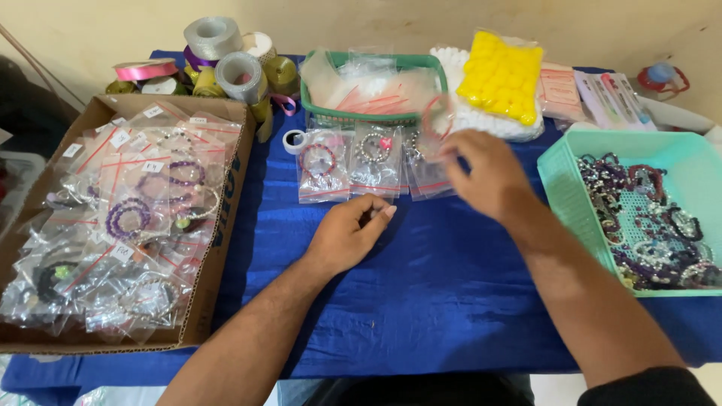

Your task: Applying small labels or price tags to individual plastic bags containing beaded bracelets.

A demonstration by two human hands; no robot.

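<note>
Blue cloth point(421, 293) bears both hands: left hand point(347, 234) rests loosely curled and empty, right hand point(481, 173) pinches a clear bracelet bag point(435, 120) farther back.

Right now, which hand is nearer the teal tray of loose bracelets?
The right hand. It is just left of the teal tray, over small bags; the left hand rests farther left on the blue cloth.

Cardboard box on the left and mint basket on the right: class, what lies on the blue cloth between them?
In the head view, between the cardboard box and the mint basket lie three bagged bracelets, a tape roll and both hands: left hand, right hand.
</note>
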